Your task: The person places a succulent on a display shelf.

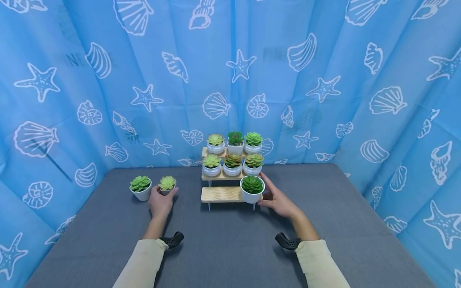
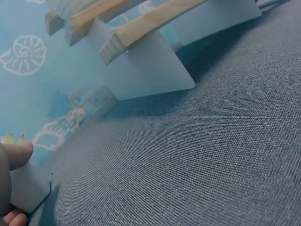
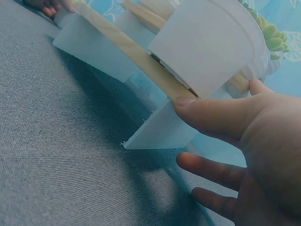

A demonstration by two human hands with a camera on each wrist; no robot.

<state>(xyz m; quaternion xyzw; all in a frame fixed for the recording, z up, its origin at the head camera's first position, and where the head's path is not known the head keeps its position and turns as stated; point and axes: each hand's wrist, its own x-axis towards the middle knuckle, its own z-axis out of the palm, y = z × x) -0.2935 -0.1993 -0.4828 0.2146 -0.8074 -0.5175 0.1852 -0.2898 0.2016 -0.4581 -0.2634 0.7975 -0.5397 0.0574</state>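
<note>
My left hand (image 1: 161, 203) grips a small white pot (image 2: 29, 186) with a pale green succulent (image 1: 167, 183), low over the grey table left of the stand. Close to its left is another white-potted succulent (image 1: 140, 184). At the right end of the wooden stand's lowest step (image 1: 219, 194), my right hand (image 1: 279, 201) has its fingers spread, and its thumb (image 3: 188, 101) touches the step's end. A larger white pot (image 3: 202, 44) with a dark green succulent (image 1: 252, 184) sits on that step beside the hand.
On the stand's top step (image 1: 204, 152) and middle step (image 1: 216, 177) stand several small potted succulents. White legs (image 2: 146, 70) hold the stand up on the grey table (image 1: 230, 248). A blue shell-patterned curtain (image 1: 230, 84) hangs behind and along both sides.
</note>
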